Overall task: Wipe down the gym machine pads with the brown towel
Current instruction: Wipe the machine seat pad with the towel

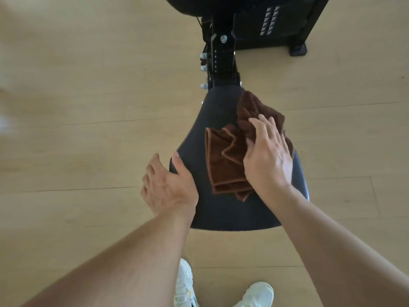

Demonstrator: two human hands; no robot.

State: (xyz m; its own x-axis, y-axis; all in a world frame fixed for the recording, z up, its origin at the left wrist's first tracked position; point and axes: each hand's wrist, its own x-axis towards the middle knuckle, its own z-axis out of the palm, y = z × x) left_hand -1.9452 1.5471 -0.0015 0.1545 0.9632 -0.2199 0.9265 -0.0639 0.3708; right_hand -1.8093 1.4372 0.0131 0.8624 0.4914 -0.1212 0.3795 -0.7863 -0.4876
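A black padded seat [219, 213] of the gym machine sits below me, wide near me and narrow at the far end. The brown towel [225, 160] lies crumpled across the seat's middle and right side. My right hand [267, 156] presses flat on the towel, fingers spread, thumb tucked against the cloth. My left hand [168, 185] grips the seat's left edge, thumb on top of the pad, fingers down over the side.
The black seat post with silver bolts [221, 60] runs away from the seat to the machine's weight stack and frame [272, 21] at the top. Light wooden floor [88, 107] surrounds the seat. My white shoes [254, 295] stand just under the seat's near edge.
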